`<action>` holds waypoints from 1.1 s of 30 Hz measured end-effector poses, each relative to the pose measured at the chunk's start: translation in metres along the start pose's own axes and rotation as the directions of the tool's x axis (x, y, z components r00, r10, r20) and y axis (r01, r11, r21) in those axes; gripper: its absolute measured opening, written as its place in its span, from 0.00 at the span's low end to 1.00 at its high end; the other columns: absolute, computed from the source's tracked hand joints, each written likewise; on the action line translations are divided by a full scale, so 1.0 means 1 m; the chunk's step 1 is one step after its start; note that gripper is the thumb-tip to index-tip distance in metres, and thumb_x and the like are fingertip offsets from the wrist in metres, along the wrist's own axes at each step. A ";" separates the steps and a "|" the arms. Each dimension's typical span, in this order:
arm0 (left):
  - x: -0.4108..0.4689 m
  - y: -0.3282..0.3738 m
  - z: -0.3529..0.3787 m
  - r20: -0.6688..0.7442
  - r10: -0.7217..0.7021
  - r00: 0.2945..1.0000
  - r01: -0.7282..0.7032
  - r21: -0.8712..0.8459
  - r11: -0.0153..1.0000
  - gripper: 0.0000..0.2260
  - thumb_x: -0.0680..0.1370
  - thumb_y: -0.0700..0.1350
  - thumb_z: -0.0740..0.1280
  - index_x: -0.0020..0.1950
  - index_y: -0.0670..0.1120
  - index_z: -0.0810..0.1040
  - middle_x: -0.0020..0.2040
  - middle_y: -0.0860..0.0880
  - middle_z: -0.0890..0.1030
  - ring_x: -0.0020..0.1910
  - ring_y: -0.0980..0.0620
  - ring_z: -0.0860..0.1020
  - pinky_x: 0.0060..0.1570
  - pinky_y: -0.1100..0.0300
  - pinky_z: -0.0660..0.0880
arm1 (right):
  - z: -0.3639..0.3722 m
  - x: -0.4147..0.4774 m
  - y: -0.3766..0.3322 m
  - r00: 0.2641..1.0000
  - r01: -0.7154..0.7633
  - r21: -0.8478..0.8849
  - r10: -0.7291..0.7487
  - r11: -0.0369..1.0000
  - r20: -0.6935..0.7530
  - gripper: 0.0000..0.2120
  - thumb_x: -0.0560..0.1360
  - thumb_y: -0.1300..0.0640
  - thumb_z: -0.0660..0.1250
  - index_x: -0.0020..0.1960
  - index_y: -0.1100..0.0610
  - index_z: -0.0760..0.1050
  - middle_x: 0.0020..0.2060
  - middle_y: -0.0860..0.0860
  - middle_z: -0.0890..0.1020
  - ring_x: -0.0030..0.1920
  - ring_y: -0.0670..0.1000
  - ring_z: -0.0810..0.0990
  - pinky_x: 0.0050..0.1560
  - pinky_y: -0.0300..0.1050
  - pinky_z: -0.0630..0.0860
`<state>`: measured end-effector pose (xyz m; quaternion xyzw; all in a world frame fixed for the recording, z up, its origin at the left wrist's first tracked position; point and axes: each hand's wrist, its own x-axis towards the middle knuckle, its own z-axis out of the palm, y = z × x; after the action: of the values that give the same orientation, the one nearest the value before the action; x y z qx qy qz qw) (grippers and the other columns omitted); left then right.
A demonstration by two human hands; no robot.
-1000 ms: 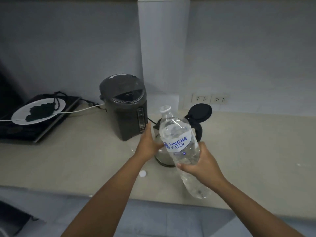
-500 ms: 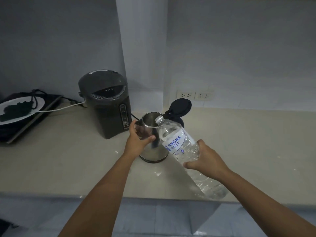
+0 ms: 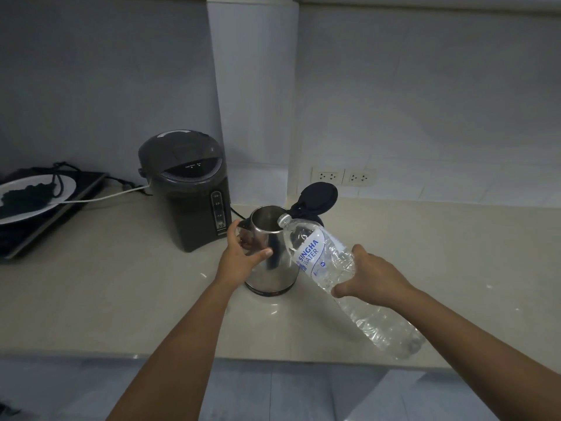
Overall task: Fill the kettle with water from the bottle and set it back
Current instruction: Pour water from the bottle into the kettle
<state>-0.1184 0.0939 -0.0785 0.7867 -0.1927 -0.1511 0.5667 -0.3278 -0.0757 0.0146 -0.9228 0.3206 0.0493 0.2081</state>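
A steel kettle [image 3: 274, 253] stands on the beige counter [image 3: 121, 299] with its black lid [image 3: 318, 197] flipped up behind it. My left hand [image 3: 239, 262] grips the kettle's left side near the spout. My right hand [image 3: 368, 276] holds a clear plastic water bottle [image 3: 328, 262] with a white and blue label around its middle. The bottle is tilted up and to the left, its uncapped mouth resting at the kettle's right rim. Water lies in the bottle's lower end, which hangs over the counter's front edge.
A dark grey hot-water dispenser [image 3: 191, 189] stands just left of the kettle, with cords running left. A black cooktop [image 3: 39, 235] carrying a white plate [image 3: 30, 199] sits at far left. Wall sockets [image 3: 343, 177] are behind the kettle.
My right hand has tipped the bottle from nearly upright over to the left, bringing its mouth to the kettle's rim. My left hand has stayed on the kettle.
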 end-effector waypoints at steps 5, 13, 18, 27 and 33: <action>0.000 0.000 0.000 0.008 0.005 1.000 -0.005 0.009 1.000 0.49 0.68 0.48 0.78 0.78 0.54 0.48 0.72 0.44 0.70 0.69 0.47 0.71 0.60 0.60 0.66 | -0.004 0.000 0.001 1.000 0.014 -0.040 -0.013 0.999 0.005 0.31 0.62 0.42 0.76 0.52 0.54 0.62 0.39 0.47 0.73 0.37 0.50 0.74 0.33 0.46 0.69; -0.001 0.000 0.000 0.037 -0.009 0.999 0.010 -0.025 1.000 0.51 0.70 0.47 0.77 0.78 0.56 0.42 0.75 0.45 0.65 0.72 0.48 0.67 0.66 0.56 0.65 | -0.013 0.005 0.003 0.999 0.038 -0.097 -0.035 0.995 0.027 0.32 0.62 0.40 0.75 0.54 0.53 0.61 0.39 0.47 0.72 0.40 0.51 0.75 0.33 0.45 0.68; -0.002 0.001 0.001 0.035 -0.002 0.999 0.002 -0.024 1.000 0.49 0.71 0.46 0.76 0.79 0.55 0.44 0.75 0.45 0.67 0.70 0.48 0.69 0.61 0.59 0.67 | -0.017 0.009 0.004 0.998 0.055 -0.125 -0.052 0.991 0.030 0.32 0.61 0.40 0.75 0.52 0.52 0.60 0.38 0.46 0.72 0.41 0.52 0.75 0.34 0.45 0.69; -0.002 0.000 0.002 0.038 -0.017 0.999 0.019 -0.054 0.998 0.50 0.71 0.45 0.76 0.79 0.56 0.43 0.73 0.44 0.68 0.69 0.48 0.71 0.59 0.59 0.67 | -0.022 0.011 0.005 0.996 0.083 -0.154 -0.078 0.985 0.037 0.31 0.62 0.41 0.75 0.51 0.52 0.60 0.37 0.46 0.71 0.39 0.51 0.74 0.33 0.45 0.68; -0.004 0.001 0.003 0.031 -0.020 0.999 0.022 -0.058 0.998 0.51 0.69 0.48 0.77 0.78 0.57 0.43 0.74 0.46 0.68 0.72 0.48 0.68 0.64 0.57 0.64 | -0.024 0.012 0.007 0.996 0.088 -0.170 -0.082 0.981 0.045 0.31 0.62 0.40 0.75 0.51 0.52 0.60 0.37 0.46 0.72 0.39 0.51 0.73 0.33 0.45 0.68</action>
<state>-0.1239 0.0930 -0.0783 0.7694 -0.1883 -0.1745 0.5850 -0.3231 -0.0976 0.0314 -0.9490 0.2713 0.0854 0.1357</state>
